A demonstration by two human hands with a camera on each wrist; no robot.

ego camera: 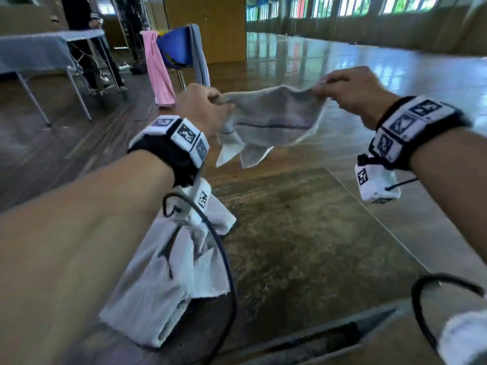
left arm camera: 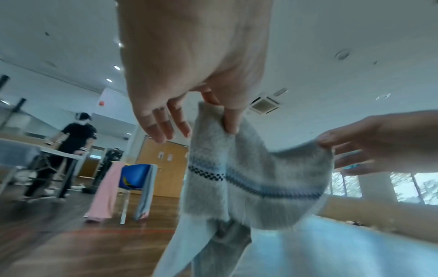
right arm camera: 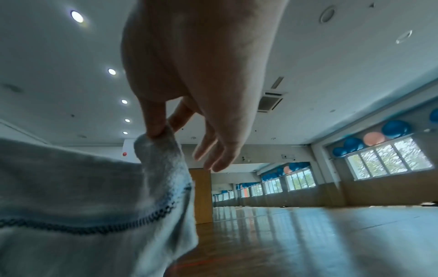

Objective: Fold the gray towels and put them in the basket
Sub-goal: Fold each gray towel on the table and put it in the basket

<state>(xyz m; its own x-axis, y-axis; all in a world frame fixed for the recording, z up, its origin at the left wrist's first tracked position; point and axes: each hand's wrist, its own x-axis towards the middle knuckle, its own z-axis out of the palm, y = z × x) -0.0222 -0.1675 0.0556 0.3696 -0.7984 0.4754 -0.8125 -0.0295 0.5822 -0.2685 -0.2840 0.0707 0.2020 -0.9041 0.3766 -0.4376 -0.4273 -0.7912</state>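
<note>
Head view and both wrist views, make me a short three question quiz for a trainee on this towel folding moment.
1. True or false: the held towel is lying flat on the table.
2. Multiple choice: what grips the held towel? A) left hand only B) right hand only C) both hands, one at each upper corner.
3. Fill in: the spare towel lies on the table under the ____ forearm.

Key: 1. False, it hangs in the air between the hands. 2. C. 3. left.
</note>
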